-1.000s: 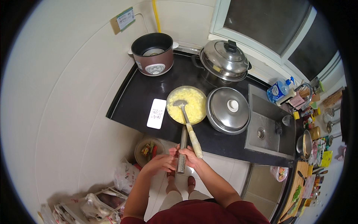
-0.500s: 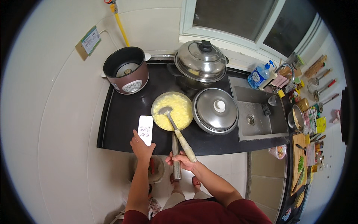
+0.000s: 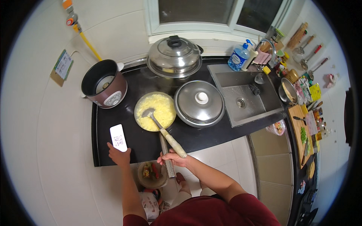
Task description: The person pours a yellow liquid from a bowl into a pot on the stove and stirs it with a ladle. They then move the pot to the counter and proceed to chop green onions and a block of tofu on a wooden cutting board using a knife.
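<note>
My left hand [image 3: 120, 156] grips the lower end of a white phone [image 3: 118, 138], which shows a dark square pattern, over the counter's left front part. My right hand [image 3: 174, 159] is closed around the metal handle of a frying pan [image 3: 136, 119] on the counter. Yellow, crumbly food [image 3: 158, 101] that looks like scrambled egg covers the pan's inside. A metal cooking spoon [image 3: 171, 140] leans in it, head in the food, its pale handle running back over my right hand. Whether my fingers also touch that handle cannot be made out.
A lidded pan [image 3: 188, 109] stands close right of the frying pan, a lidded steamer pot [image 3: 175, 56] behind, an open rice cooker [image 3: 109, 94] at back left. The sink [image 3: 241, 116] lies right. Below the counter's front edge is a bin [image 3: 145, 184].
The view has turned, shifting the counter leftward in the picture. My left hand has moved the phone left and nearer, away from the frying pan. My right hand stays on the pan handle.
</note>
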`<action>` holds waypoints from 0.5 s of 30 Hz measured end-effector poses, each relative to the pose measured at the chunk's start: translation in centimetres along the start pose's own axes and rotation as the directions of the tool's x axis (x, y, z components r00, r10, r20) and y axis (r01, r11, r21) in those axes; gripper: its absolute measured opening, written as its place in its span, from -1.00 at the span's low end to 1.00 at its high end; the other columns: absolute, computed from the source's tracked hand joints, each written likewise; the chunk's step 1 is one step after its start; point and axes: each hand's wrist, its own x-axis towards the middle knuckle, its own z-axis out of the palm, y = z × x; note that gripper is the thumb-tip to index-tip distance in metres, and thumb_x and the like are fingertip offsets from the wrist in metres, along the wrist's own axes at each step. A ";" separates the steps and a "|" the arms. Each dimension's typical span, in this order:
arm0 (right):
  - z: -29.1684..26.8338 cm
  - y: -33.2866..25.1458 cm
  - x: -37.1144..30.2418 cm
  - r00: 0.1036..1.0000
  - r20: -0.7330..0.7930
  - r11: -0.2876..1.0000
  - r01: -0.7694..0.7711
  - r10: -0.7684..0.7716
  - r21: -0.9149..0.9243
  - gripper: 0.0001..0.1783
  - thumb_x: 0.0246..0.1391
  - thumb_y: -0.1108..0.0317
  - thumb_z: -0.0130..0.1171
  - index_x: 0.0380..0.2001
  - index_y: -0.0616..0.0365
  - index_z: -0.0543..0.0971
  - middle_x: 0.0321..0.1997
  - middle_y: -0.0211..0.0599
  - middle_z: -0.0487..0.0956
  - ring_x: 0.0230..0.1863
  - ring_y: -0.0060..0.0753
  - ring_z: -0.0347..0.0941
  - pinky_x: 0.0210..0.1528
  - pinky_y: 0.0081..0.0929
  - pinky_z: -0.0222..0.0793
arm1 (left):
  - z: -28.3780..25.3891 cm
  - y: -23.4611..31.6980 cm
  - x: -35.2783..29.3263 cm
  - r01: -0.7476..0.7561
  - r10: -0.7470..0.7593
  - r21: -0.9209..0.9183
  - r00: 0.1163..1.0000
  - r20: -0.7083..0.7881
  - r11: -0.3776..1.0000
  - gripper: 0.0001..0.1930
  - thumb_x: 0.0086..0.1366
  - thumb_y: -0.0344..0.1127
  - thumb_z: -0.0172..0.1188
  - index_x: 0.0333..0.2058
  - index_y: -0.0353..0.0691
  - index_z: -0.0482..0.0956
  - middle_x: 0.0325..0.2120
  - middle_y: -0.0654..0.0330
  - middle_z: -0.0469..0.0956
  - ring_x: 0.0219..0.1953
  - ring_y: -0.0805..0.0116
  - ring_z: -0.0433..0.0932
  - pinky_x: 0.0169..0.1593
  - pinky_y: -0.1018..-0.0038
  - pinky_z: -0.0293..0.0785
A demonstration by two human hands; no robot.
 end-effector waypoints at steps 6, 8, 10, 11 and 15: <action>0.3 0.1 -1.9 1.000 -0.008 1.000 0.001 -0.001 -0.002 -0.67 0.18 0.10 0.24 -0.14 0.10 0.55 -0.27 -0.53 0.54 -0.18 -0.59 0.52 -0.12 -0.57 0.43 | -0.6 -1.5 1.3 0.109 -0.118 0.122 0.990 0.074 0.987 0.13 -0.19 -0.14 0.53 0.34 -0.16 0.04 0.07 -0.08 0.37 0.10 -0.17 0.34 0.11 -0.01 0.37; -2.4 1.7 -2.8 1.000 0.031 1.000 -0.005 0.006 -0.018 -0.59 0.16 0.10 0.27 -0.01 0.05 0.50 -0.16 -0.47 0.59 -0.18 -0.60 0.53 -0.11 -0.59 0.45 | -1.8 -0.3 1.0 0.098 -0.117 0.170 0.988 0.101 0.980 0.12 -0.17 -0.09 0.54 0.34 -0.11 0.05 0.12 -0.07 0.33 0.14 -0.15 0.32 0.12 -0.04 0.35; -1.7 1.2 -5.3 0.998 0.056 0.997 -0.033 0.037 -0.072 -0.51 0.14 0.13 0.29 0.07 0.07 0.46 -0.10 -0.40 0.59 -0.14 -0.58 0.52 -0.08 -0.59 0.45 | -2.0 -0.5 0.4 0.073 -0.089 0.207 0.994 0.070 0.976 0.05 -0.13 -0.01 0.52 0.31 -0.08 0.13 0.17 -0.05 0.29 0.17 -0.12 0.30 0.14 -0.10 0.31; -1.3 0.5 -7.3 0.997 0.045 0.992 -0.054 0.059 -0.115 -0.45 0.14 0.16 0.29 0.13 0.11 0.42 -0.09 -0.36 0.58 -0.09 -0.57 0.50 -0.06 -0.57 0.44 | -1.8 -0.9 0.3 0.031 -0.035 0.172 0.999 0.022 0.985 0.00 -0.11 0.01 0.50 0.29 -0.10 0.18 0.16 -0.05 0.30 0.17 -0.12 0.30 0.14 -0.08 0.31; -4.0 1.4 -12.7 0.998 -0.060 0.982 -0.029 0.018 -0.186 -0.51 0.18 0.21 0.24 0.12 0.14 0.41 -0.04 -0.31 0.57 -0.06 -0.53 0.51 -0.03 -0.57 0.43 | -3.7 3.2 -1.4 -0.282 0.273 -0.025 0.946 -0.174 0.959 -0.27 0.01 -0.05 0.42 0.10 -0.31 0.40 0.05 -0.13 0.39 0.10 -0.16 0.33 0.15 0.03 0.28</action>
